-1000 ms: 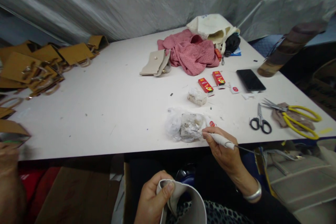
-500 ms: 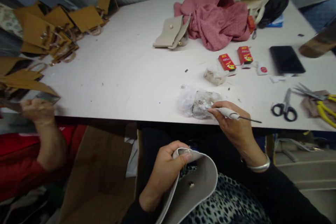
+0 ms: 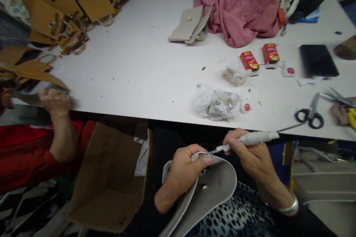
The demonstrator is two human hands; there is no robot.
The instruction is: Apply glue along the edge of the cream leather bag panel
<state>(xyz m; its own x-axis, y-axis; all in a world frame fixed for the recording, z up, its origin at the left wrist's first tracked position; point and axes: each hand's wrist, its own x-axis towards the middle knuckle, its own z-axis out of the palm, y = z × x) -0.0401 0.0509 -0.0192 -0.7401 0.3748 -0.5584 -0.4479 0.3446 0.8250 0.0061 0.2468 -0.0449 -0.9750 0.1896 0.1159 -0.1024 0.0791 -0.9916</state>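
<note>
In my left hand point(image 3: 187, 166), thumb and fingers pinch the folded edge of a light grey-beige handbag piece point(image 3: 215, 181), which curves open over my lap. A small metal snap shows on its inner face. My right hand point(image 3: 249, 155) grips a white pen-like tool point(image 3: 257, 138), a thin dark rod or cord running from its rear end. The tool's slim tip meets the pinched edge beside my left thumb. Just beyond, a plastic-wrapped, smudged pale block point(image 3: 222, 104) lies near the table's front edge, with a smaller wrapped lump point(image 3: 236, 74) behind it.
Black-handled scissors point(image 3: 310, 115), yellow-handled pliers point(image 3: 352, 116), a dark phone or tablet point(image 3: 318, 60) and red boxes point(image 3: 249, 61) are on the right. A beige bag point(image 3: 186, 25) lies by pink cloth point(image 3: 236, 11). Left: brown bag pieces point(image 3: 44, 18), a co-worker's hand point(image 3: 55, 102), a cardboard box point(image 3: 108, 181).
My right hand has drawn back from the wrapped block, bringing the white tool down to the bag piece's edge. My left hand keeps its hold. The whole view has shifted slightly.
</note>
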